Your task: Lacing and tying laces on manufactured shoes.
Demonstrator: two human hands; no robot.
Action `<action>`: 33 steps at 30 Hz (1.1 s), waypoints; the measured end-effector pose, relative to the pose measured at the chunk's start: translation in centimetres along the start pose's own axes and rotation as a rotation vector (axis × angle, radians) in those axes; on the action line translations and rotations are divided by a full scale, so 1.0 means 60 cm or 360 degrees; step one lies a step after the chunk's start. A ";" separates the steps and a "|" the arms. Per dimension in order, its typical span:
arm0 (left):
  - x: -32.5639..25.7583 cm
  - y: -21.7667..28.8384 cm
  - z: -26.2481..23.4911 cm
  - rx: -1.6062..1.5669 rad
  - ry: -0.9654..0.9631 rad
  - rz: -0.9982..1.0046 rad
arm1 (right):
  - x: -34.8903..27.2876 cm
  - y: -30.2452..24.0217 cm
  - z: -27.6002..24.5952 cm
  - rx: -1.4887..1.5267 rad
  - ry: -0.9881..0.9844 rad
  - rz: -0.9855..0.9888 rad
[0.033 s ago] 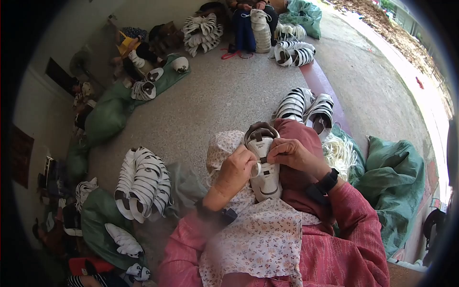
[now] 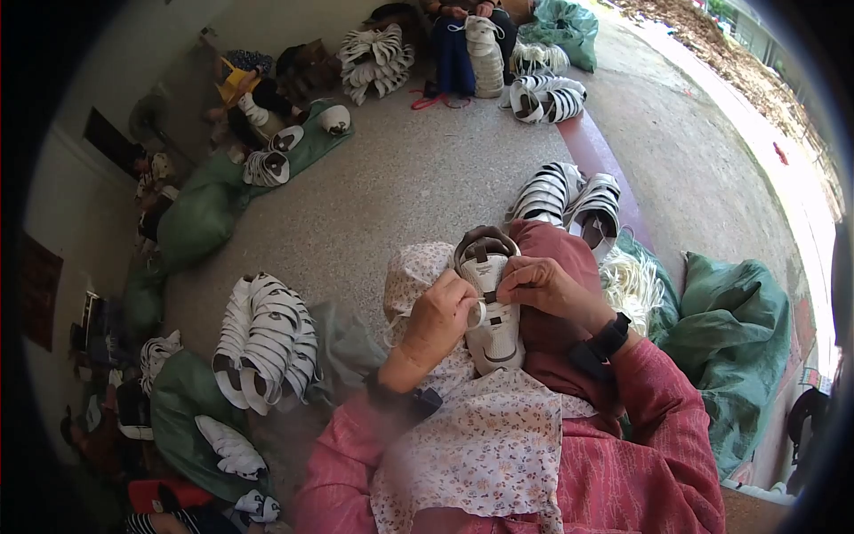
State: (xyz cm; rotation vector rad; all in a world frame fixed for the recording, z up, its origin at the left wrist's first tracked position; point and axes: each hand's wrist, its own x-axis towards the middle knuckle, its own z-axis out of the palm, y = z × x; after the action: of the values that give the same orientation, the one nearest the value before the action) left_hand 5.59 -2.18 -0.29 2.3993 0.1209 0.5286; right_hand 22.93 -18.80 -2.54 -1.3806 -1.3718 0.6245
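Shoe: a white sneaker upper [image 2: 492, 313] with a dark collar lies on the person's lap, toe toward 6 o'clock, opening toward 12 o'clock, over a floral cloth [image 2: 480, 445].
Left hand [image 2: 438, 325]: at 9 o'clock of the shoe, its grip pinched together on the shoe's left edge near the lacing area; whether a lace sits in the pinch is too small to tell.
Right hand [image 2: 544, 287]: at 2 o'clock of the shoe, fingers closed on the tongue and upper edge, a dark wrist band [image 2: 601, 345] behind it.
Around: a stack of striped white uppers [image 2: 267, 343] on the floor at 9 o'clock; another pair of stacks [image 2: 569, 200] at 12 o'clock; a green sack [image 2: 738, 338] at 3 o'clock; another person [image 2: 463, 44] sits far off at 12 o'clock.
Risk: the shoe rests loosely on soft cloth, so an uneven pull from one hand could likely twist it or slide it off the lap; a tight pinch could crease the tongue.
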 end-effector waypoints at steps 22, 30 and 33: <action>-0.007 0.001 0.017 -0.0178 0.0091 -0.0122 | -0.012 -0.058 0.038 -0.0629 0.0380 0.0071; 0.005 -0.012 0.013 0.0050 0.0165 0.0152 | -0.014 -0.068 0.036 -0.0609 0.0275 0.0271; 0.012 -0.002 -0.003 0.0203 0.0219 0.0309 | -0.014 -0.085 0.037 -0.0771 0.0416 0.0078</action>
State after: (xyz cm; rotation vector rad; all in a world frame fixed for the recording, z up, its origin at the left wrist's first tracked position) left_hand 6.17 -1.83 0.03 2.5126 -0.0199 0.7985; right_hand 18.77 -19.92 1.11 -1.8119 -1.3264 0.1300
